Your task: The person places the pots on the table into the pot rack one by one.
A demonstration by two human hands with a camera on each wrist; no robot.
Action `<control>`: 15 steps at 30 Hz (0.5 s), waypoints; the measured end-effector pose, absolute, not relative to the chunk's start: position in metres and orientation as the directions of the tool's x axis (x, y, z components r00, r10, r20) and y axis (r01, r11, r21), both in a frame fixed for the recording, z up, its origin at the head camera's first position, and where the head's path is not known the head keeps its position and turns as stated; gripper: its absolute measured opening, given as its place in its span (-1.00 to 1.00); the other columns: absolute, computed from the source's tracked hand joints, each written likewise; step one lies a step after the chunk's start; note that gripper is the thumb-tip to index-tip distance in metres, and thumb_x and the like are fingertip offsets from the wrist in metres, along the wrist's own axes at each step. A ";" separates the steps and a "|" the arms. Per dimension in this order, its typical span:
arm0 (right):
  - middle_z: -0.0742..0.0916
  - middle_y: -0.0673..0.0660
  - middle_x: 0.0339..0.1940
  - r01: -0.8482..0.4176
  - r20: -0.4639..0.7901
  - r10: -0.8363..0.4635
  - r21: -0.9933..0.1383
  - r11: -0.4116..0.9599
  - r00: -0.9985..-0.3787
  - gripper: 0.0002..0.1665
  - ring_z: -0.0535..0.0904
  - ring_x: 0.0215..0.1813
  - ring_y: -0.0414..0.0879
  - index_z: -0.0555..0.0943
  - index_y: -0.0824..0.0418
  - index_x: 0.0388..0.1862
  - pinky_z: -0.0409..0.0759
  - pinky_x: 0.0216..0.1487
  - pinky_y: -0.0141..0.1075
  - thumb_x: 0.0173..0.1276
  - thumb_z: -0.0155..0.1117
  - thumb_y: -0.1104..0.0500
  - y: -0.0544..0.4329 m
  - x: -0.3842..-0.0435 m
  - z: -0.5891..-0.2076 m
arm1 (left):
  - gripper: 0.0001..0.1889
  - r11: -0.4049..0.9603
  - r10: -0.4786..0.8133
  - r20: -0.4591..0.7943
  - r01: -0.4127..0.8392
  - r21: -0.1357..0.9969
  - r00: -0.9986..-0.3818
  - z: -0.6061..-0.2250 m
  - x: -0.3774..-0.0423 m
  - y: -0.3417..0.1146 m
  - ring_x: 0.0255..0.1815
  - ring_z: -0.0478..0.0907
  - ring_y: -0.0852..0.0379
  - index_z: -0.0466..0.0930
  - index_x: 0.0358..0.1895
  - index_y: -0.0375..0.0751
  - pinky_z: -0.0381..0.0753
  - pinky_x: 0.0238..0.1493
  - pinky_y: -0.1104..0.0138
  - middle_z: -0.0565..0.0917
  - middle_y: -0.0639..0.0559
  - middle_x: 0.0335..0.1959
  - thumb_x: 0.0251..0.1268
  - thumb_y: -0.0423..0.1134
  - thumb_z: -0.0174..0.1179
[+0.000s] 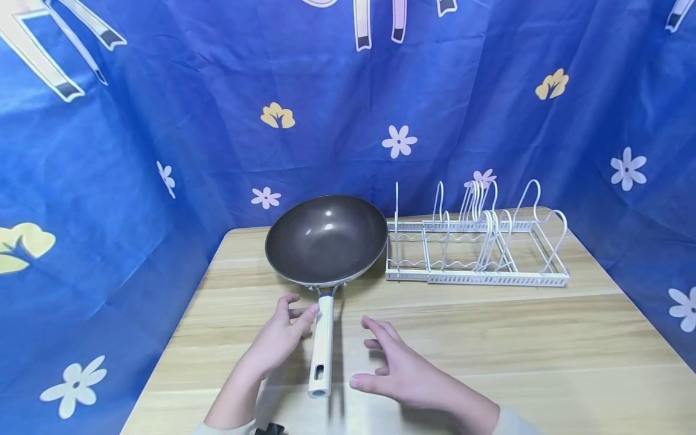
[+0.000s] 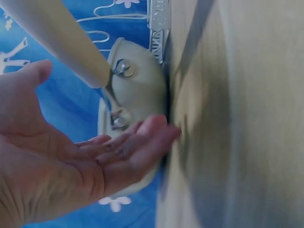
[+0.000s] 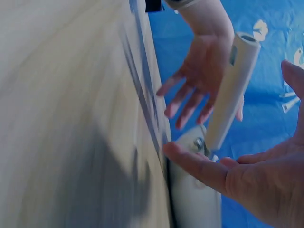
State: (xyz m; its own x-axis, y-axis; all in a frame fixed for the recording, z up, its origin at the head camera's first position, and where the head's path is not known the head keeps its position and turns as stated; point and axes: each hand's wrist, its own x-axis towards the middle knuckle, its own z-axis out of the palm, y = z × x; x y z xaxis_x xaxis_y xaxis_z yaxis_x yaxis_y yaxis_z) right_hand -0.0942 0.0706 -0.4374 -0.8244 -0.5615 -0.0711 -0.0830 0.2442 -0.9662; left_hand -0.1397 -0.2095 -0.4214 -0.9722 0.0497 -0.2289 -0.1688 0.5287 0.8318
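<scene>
A dark-lined frying pan (image 1: 327, 241) with a pale outside stands on the table, its cream handle (image 1: 323, 344) pointing toward me and raised above the wood. Left of the handle is my left hand (image 1: 283, 335), fingers spread and thumb near the handle; the left wrist view shows that hand (image 2: 71, 156) with a gap between thumb and handle. My right hand (image 1: 402, 368) hovers to the right of the handle, fingers loosely bent, thumb apart, holding nothing. In the right wrist view, the handle (image 3: 232, 90) rises between both hands.
A white wire rack (image 1: 473, 277) with upright loops stands at the back right, close beside the pan. Blue patterned cloth (image 1: 337, 151) hangs behind and along both sides of the wooden table (image 1: 489, 338). A small black object (image 1: 270, 429) shows at the front edge.
</scene>
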 end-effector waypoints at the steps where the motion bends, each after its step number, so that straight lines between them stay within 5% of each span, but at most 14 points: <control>1: 0.26 0.20 0.75 -0.087 -0.073 -0.573 -0.965 0.247 -0.816 0.24 0.42 0.65 0.27 -0.01 0.17 0.82 0.76 0.38 -0.08 0.44 0.52 -0.13 0.067 -0.095 -0.437 | -0.02 0.470 0.064 -0.250 -0.192 0.862 -0.966 -0.424 -0.141 -0.209 0.24 0.76 -0.23 -0.03 0.69 -0.30 0.84 0.17 -0.06 0.48 -0.47 0.53 0.59 0.34 0.13; 6: 0.28 0.22 0.75 -0.075 -0.093 -0.625 -0.969 0.237 -0.775 0.20 0.49 0.63 0.22 0.04 0.27 0.79 0.77 0.39 -0.07 0.47 0.48 -0.16 0.053 -0.098 -0.437 | -0.12 0.299 0.186 -0.333 -0.269 0.915 -0.924 -0.436 -0.147 -0.208 0.29 0.71 -0.22 0.03 0.66 -0.36 0.85 0.18 -0.03 0.51 -0.48 0.44 0.64 0.19 0.15; 11: 0.29 0.33 0.75 0.135 -0.147 -0.662 -0.988 0.070 -0.735 0.16 0.52 0.58 0.28 0.04 0.34 0.77 0.86 0.21 -0.06 0.48 0.51 0.01 0.040 -0.099 -0.440 | -0.19 0.212 0.330 -0.362 -0.305 0.928 -0.872 -0.443 -0.153 -0.213 0.19 0.71 -0.02 0.01 0.66 -0.37 0.74 0.36 -0.01 0.66 -0.24 0.26 0.70 0.12 0.08; 15: 0.56 0.37 0.56 0.220 -0.161 -0.696 -0.976 0.005 -0.699 0.11 0.67 0.42 0.13 0.02 0.33 0.78 0.84 0.25 0.03 0.53 0.45 0.04 0.031 -0.102 -0.444 | -0.26 0.079 0.451 -0.323 -0.323 0.943 -0.832 -0.446 -0.160 -0.215 0.14 0.76 0.06 0.00 0.61 -0.46 0.71 0.38 0.06 0.72 -0.11 0.20 0.73 -0.02 0.07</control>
